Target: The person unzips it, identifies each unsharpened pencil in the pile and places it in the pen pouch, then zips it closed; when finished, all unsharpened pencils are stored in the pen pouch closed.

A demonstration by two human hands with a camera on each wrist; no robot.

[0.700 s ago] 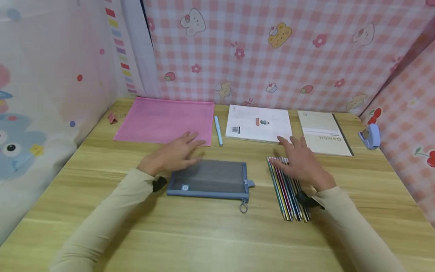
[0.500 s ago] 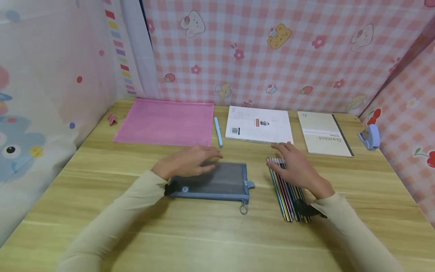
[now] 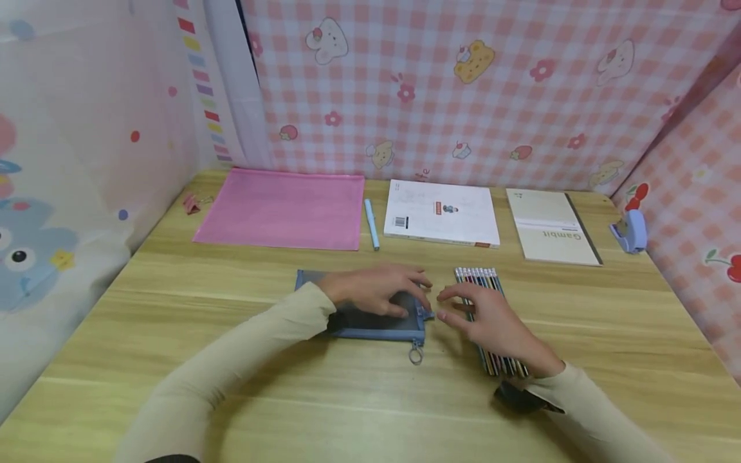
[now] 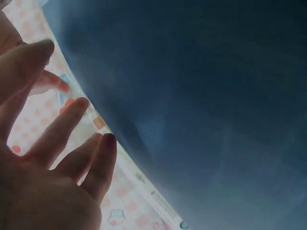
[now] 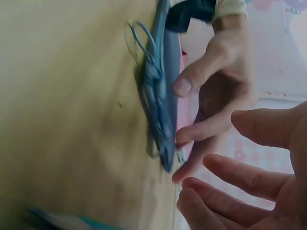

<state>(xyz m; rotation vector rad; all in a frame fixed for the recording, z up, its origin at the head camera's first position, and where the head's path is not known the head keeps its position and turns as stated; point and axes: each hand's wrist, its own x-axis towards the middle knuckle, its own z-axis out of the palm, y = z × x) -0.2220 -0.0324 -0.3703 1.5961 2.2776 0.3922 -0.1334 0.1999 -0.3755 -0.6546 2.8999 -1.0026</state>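
A blue-grey mesh zip pouch (image 3: 370,325) lies flat on the table, its zipper ring (image 3: 415,354) at the near right corner. Over its right part hovers my left hand (image 3: 379,289), fingers loosely bent and holding nothing; the right wrist view shows its fingertips close to the pouch's edge. Just right of the pouch's side tab (image 3: 427,315) is my right hand (image 3: 486,318), thumb and fingers apart with nothing between them. Beneath and beside the right hand lies a row of several pencils (image 3: 477,276), eraser ends away from me; the hand hides their middle.
Along the back of the table (image 3: 347,411) lie a pink pouch (image 3: 283,209), a light blue pen (image 3: 372,224), a white book (image 3: 441,212) and a cream notebook (image 3: 552,226). Pink clips (image 3: 192,203) sit at far left, a lilac tape dispenser (image 3: 630,231) at far right.
My left hand has moved right across the mesh pouch toward its right edge. My right hand has shifted left and nearer to me, uncovering the pencils' eraser ends. The pouch and pencils stay put.
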